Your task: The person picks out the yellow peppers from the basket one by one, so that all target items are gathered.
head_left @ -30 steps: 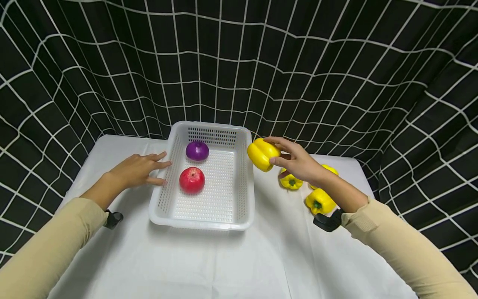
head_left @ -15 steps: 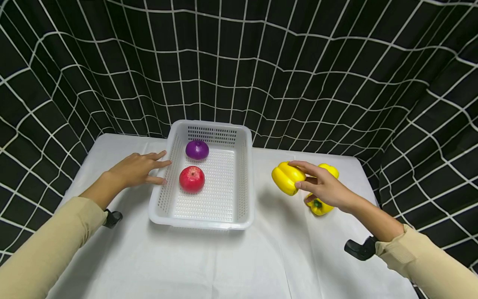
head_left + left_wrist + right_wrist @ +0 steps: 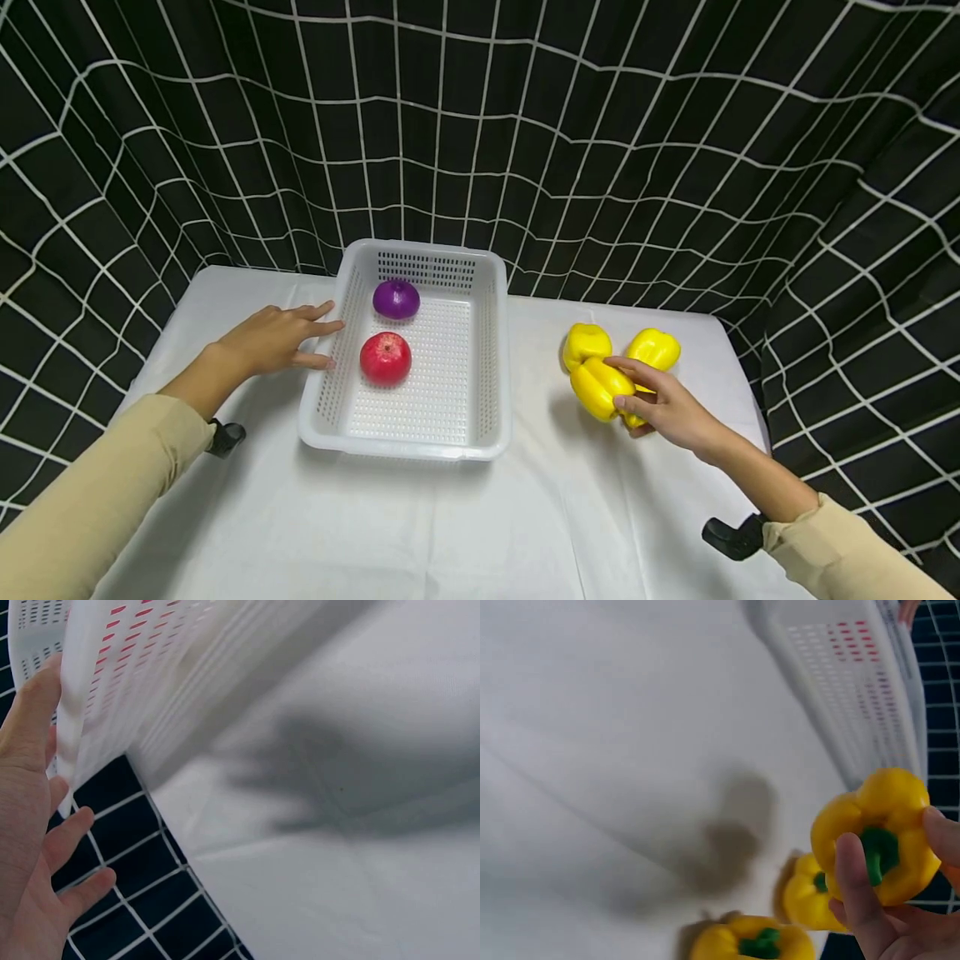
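My right hand holds a yellow bell pepper between thumb and fingers, tilted, with its shadow on the cloth below. In the right wrist view its green stem shows between the fingers. Other yellow bell peppers lie close by: one pepper behind, another pepper farther right, and a third mostly hidden under my hand. My left hand rests with spread fingers at the left rim of a white plastic basket. Inside the basket are a red round fruit and a purple round one.
A white cloth covers the table. Black curtains with white grid lines stand behind and at both sides. In the left wrist view the basket's slotted wall rises beside the fingers.
My right hand has carried the bell pepper from beside the basket's right rim to the right and nearer, down towards the other peppers. My left hand and the basket have stayed put.
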The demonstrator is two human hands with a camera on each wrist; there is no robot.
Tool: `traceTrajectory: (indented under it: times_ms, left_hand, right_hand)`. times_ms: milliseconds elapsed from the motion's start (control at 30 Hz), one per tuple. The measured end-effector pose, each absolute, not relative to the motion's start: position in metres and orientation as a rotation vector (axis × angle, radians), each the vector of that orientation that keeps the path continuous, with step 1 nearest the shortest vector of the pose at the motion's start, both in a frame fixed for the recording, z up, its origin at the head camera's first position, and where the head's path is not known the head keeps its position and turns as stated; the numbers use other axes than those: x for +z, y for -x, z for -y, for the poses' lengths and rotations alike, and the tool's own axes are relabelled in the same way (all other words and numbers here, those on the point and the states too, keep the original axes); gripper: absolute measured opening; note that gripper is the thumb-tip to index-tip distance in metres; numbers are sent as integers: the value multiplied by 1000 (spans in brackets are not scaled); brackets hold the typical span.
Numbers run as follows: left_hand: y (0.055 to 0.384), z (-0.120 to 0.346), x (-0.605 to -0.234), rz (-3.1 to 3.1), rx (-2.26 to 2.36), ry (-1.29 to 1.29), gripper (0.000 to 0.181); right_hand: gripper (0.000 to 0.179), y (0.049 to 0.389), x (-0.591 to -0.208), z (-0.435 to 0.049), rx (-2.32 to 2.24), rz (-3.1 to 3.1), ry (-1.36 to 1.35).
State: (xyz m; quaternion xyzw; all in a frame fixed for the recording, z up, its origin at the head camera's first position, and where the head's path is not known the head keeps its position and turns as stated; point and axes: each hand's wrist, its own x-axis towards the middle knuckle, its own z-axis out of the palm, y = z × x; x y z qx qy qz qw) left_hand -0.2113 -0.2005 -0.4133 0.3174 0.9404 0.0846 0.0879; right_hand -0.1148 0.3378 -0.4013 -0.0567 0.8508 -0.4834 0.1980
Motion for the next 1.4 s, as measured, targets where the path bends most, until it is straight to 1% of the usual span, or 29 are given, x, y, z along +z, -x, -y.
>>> traceTrajectory:
  times_ms: [300,600,867,1100,1400]
  left_hand:
    - [210,199,-413,-2793,269,-942,69]
    - [209,198,-412,-2792,266,-928,69]
    - [209,197,-412,-2784,261,-908,70]
    - [209,197,-413,-2784,266,-916,69]
    - [210,197,-415,-2784,271,-914,69]
  right_hand:
    - [58,111,-437,-344,-1421,-2402,72]
    - [60,111,-451,-341,-1406,-2449,11]
    - [59,113,-464,-336,-1398,-2463,12]
    - [62,115,-470,-335,-1345,-2469,-39]
    - [71,117,-464,-340,-1257,-2454,-49]
